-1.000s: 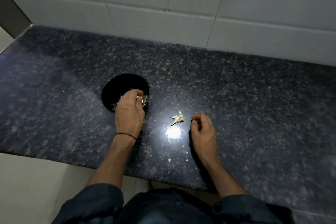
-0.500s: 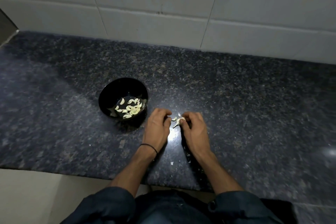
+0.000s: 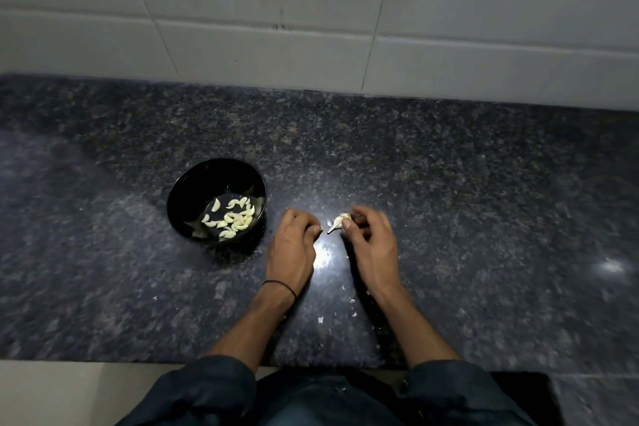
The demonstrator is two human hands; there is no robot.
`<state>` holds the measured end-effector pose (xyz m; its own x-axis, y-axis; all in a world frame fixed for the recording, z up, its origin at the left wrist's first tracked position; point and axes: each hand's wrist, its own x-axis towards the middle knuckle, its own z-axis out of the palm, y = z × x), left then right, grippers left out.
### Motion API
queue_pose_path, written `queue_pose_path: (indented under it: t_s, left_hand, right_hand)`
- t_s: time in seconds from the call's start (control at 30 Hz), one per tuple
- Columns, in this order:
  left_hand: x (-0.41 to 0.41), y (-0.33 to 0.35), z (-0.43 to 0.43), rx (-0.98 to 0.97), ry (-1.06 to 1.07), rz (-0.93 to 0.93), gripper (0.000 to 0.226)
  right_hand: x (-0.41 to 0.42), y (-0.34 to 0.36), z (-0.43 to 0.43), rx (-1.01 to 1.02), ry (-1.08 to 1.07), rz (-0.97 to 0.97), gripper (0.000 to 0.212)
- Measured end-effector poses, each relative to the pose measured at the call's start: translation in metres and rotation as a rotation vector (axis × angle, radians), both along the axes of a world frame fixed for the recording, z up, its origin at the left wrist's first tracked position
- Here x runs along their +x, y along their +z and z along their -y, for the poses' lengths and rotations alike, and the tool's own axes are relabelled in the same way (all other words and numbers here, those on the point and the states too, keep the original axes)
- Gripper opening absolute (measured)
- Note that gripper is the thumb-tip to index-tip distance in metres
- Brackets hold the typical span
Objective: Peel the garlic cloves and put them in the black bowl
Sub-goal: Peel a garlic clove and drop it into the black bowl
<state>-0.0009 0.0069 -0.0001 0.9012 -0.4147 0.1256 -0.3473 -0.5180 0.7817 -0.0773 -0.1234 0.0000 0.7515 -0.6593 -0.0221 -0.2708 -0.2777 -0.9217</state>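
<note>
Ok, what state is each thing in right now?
Bowl: upright on the counter, holds cloves.
Cloves: peeled, in the bowl.
Garlic: unpeeled, pinched by the right hand.
Right hand: pinches the garlic.
Left hand: fingers curled, contents hidden.
Skin flakes: scattered on the counter.

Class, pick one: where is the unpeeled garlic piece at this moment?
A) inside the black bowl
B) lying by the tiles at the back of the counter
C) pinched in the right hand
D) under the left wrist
C: the right hand pinches the garlic piece at its fingertips.
</note>
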Motion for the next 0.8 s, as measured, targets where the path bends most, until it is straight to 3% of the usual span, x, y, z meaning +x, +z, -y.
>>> queue_pose_path:
  t_s: [0.1, 0.33, 0.8]
  left_hand:
    - [-0.001, 0.006, -0.003, -0.109, 0.038, -0.069, 0.016]
    - [-0.013, 0.018, 0.003, -0.427, 0.055, -0.502, 0.014]
    - [-0.033, 0.033, 0.013, -0.272, -0.117, -0.317, 0.018]
  right_hand:
    - [-0.010, 0.006, -0.006, 0.057, -0.052, 0.028, 0.018]
    - [-0.024, 0.026, -0.016, 0.258, 0.022, 0.027, 0.010]
    - [-0.032, 0.048, -0.011, 0.499, -0.122, -0.037, 0.013]
